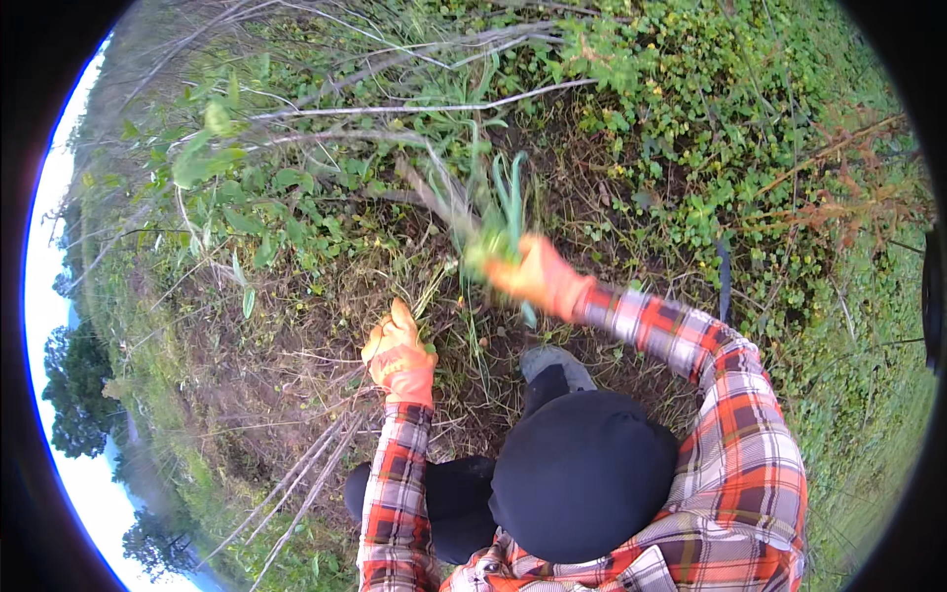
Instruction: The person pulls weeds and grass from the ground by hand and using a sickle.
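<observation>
My left hand (400, 354), in an orange work glove, is low over the ground with its fingers closed around thin pale plant stems (431, 292). Up and to its right, my right hand (538, 277), gloved the same way and blurred, grips a bunch of green leaves (484, 248). Blue-green strap-like leaves (510, 194) stand right beside its fingers. Bare soil with dry stems and cut-looking stubble (473, 370) lies between the hands and my shoe (556, 364).
Woody branches (429, 109) cross the growth ahead. Dense low leafy ground cover (666, 133) spreads to the right, with brown dry fern-like fronds (843, 203). Several long bare sticks (311, 470) lie at the lower left, near my left forearm. A dark strap-like strip (723, 281) lies right of my right sleeve.
</observation>
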Tool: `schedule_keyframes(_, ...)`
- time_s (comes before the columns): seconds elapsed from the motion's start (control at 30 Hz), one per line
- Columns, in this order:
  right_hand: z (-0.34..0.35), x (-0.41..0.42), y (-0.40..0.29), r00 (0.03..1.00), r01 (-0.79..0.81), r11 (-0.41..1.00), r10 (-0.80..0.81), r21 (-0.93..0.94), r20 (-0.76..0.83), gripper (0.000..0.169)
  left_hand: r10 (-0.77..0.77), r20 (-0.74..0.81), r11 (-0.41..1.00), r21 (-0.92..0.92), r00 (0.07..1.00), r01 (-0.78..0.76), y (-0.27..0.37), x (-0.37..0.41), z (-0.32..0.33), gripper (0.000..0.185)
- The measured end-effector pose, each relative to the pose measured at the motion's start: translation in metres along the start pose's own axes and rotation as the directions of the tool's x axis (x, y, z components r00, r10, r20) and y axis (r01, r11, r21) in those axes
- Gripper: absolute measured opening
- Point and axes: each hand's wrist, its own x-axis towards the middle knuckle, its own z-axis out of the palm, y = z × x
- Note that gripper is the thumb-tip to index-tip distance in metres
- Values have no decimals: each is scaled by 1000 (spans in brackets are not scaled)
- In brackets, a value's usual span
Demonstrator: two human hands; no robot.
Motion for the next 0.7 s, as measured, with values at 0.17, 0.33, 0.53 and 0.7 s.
schedule_keyframes(0.17, 10, 28, -15, 999, 20, 841, -37, -541, -21, 61, -29, 1, 1000, -2, 1000, 29, -1, -1, 12, 99)
schedule_keyframes(0.33, -44, 131, -29, 951, -147, 434, -187, -889, -248, 118, -42, 46, 999, -2, 998, 42, 3, -1, 0, 91)
schedule_keyframes(0.53, 11, 167, -17, 985, 79, 334, -174, -939, 21, 99, -21, 47, 999, 39, 999, 19, 2, 3, 3, 96)
schedule_keyframes(0.7, 20, 210, -5, 921, 108, 464, -381, -879, -88, 70, -5, -10, 1000, 16, 1000, 5, -6, 1, 13, 94)
